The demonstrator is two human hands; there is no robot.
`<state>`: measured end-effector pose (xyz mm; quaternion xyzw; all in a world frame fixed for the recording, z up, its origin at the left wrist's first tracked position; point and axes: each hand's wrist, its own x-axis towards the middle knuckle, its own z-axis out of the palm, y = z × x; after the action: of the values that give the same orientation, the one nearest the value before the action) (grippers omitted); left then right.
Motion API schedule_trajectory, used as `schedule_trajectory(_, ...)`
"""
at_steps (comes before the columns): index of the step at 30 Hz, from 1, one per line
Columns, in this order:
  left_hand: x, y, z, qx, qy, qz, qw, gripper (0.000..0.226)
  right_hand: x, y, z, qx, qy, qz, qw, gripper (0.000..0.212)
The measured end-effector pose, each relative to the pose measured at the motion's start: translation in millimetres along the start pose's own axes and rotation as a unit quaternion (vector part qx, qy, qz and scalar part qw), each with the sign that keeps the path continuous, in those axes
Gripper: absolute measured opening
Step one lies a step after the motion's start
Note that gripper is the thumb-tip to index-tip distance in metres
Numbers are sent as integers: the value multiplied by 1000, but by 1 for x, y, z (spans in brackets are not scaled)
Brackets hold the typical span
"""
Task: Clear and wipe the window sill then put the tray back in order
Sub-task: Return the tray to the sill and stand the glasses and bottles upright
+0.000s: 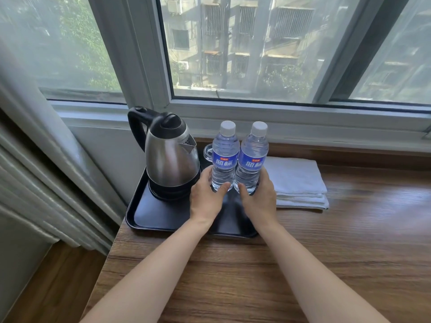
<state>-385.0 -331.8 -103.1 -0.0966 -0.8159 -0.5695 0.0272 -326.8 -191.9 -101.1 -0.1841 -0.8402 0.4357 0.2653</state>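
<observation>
Now I am curling my left hand [205, 201] and right hand [258, 199] around two clear plastic water bottles [225, 157] with blue labels, one each, fingers wrapped at their bases, standing them side by side on the black rectangular tray [144, 213]. Beyond them, the steel electric kettle [171, 155] is sitting on the tray (already in place, I judge). Right of it, the folded white cloth [296, 180] is lying on the wooden sill [349, 229]; tidying looks nearly finished.
</observation>
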Motion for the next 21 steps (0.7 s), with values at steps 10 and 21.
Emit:
schedule_trajectory(10,14,20,2,13,-56,-37,998,107,16,-5,-20,68,-93,1,993,76)
schedule_trajectory(21,11,20,10,7,-51,-5,999,67,30,8,-22,51,-182,25,982,96)
